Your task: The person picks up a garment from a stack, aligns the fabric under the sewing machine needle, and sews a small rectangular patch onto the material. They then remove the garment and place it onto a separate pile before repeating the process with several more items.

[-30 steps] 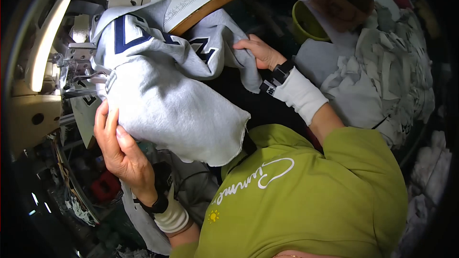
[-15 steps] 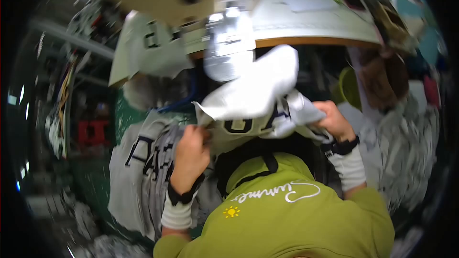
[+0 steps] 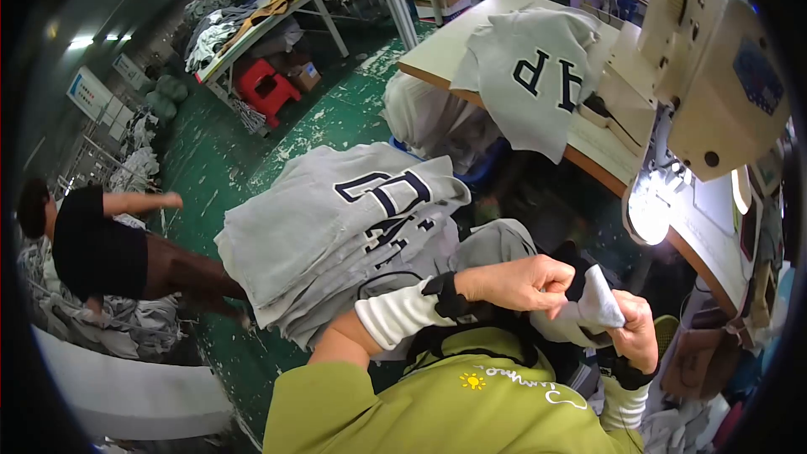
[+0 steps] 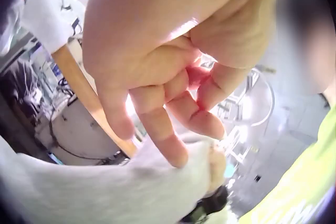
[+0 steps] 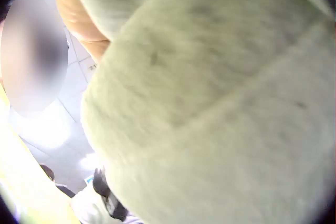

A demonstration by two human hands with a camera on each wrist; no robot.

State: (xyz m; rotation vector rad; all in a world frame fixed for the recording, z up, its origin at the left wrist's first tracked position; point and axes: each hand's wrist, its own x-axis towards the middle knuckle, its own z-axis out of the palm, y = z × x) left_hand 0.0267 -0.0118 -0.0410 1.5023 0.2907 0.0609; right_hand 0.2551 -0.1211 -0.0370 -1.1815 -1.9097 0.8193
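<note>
In front of the body, my right hand (image 3: pixel 635 332) grips a grey fleece fabric piece (image 3: pixel 598 298), whose pale folded end stands up out of the fist. It fills most of the right wrist view as a blurred grey surface (image 5: pixel 210 103). My left hand (image 3: pixel 519 283) is just left of it, fingers bent toward it. In the left wrist view the left hand's fingers (image 4: pixel 163 129) curl loosely over the grey cloth (image 4: pixel 131 187); I cannot tell whether they pinch it. Left of the hands lies a pile of grey lettered pieces (image 3: pixel 311 227).
A sewing machine (image 3: pixel 714 76) with its lamp lit stands on a table at the right. Another lettered grey piece (image 3: pixel 538 76) drapes over that table's edge. A person (image 3: pixel 92 235) is on the green floor (image 3: pixel 210 151) at the left. A red stool (image 3: pixel 267 88) stands farther back.
The grey piece has come away from the sewing machine and is bunched in my right hand. My left hand has moved from its lower edge to beside it. The head view has swung left.
</note>
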